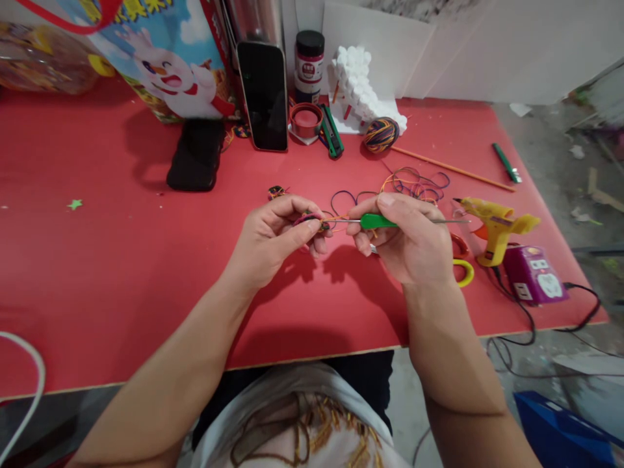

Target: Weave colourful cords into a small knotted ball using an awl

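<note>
Yarn piece [307, 218] above table [146, 260], pinched by curled left hand [270, 240], probably to steady it; right hand [414, 234], half-closed, holds hook [377, 221] by its handle [373, 221], aimed at yarn piece, likely for control.

Green-handled hook [376, 221] is lying nearly level, thin metal shaft pointing left toward small, dark, pink-edged yarn piece [308, 218], partly hidden. Multicoloured yarn [415, 186] is curling in loose loops beyond hook.
</note>
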The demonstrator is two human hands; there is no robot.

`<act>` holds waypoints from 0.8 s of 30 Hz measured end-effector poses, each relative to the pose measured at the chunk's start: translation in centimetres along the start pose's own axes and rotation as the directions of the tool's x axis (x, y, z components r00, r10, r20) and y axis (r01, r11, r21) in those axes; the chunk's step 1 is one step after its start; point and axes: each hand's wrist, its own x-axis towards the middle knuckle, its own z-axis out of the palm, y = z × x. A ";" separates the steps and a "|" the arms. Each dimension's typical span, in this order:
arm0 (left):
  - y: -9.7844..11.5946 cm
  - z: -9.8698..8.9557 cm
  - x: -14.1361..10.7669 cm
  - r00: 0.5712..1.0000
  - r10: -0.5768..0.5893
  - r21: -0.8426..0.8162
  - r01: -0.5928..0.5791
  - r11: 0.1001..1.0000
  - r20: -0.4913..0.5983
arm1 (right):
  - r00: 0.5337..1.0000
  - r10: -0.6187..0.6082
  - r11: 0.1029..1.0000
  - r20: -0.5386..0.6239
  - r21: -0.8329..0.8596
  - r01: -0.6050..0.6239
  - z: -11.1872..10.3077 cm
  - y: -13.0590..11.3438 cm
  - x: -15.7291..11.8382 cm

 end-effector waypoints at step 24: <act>0.0 -0.2 0.0 0.999 -0.003 0.001 0.003 1.000 0.041 | 0.999 -0.019 1.000 0.027 0.007 0.019 -0.3 0.1 0.2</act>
